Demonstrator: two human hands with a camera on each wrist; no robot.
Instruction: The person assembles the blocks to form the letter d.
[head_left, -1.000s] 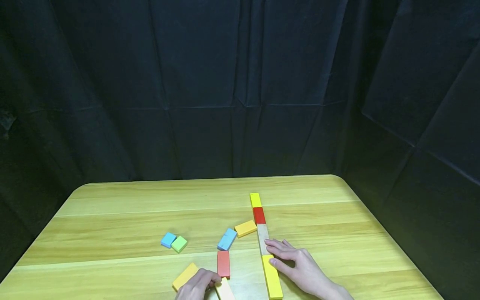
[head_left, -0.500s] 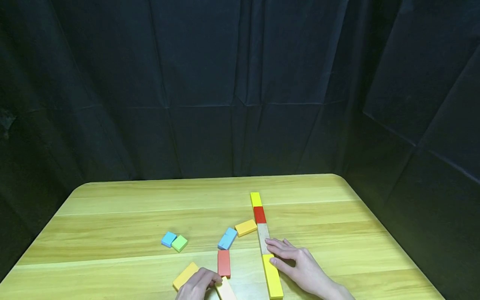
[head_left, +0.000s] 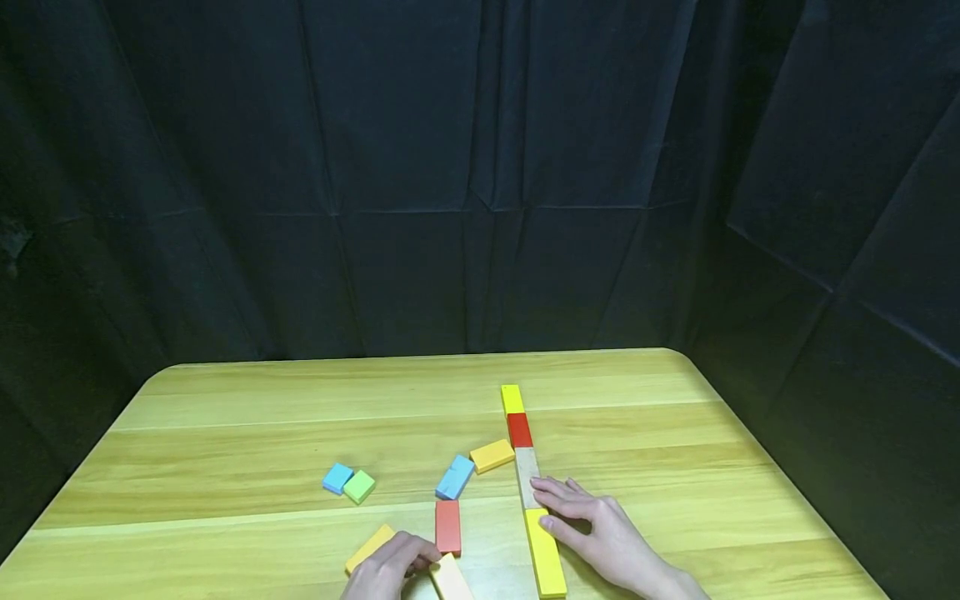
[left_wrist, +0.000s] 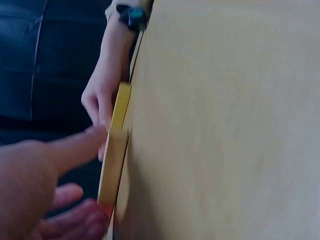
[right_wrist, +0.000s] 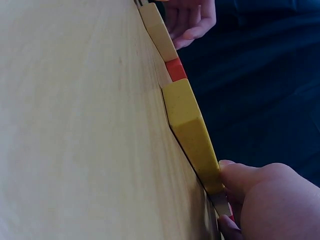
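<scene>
My left hand (head_left: 392,567) is at the near edge of the table, its fingertips by the left side of a cream wooden block (head_left: 452,579). In the left wrist view the thumb reaches straight to one end of that block and the fingers lie loosely spread near the other end. My right hand (head_left: 600,533) rests beside a straight row of blocks. Its fingertips touch the grey-white block (head_left: 527,471), and its thumb touches the long yellow block (head_left: 545,558). A red block (head_left: 519,430) and a small yellow block (head_left: 512,398) continue this row away from me.
Left of the row, an orange block (head_left: 492,456), a blue block (head_left: 455,477) and a lighter red block (head_left: 447,527) curve down to the cream one. Another orange block (head_left: 367,550) lies beside my left hand. Small blue (head_left: 337,478) and green (head_left: 359,487) blocks lie farther left. Dark cloth (head_left: 405,208) hangs behind.
My left hand has shifted slightly left, covering more of the nearby orange block. The cream block and my right hand stay in place.
</scene>
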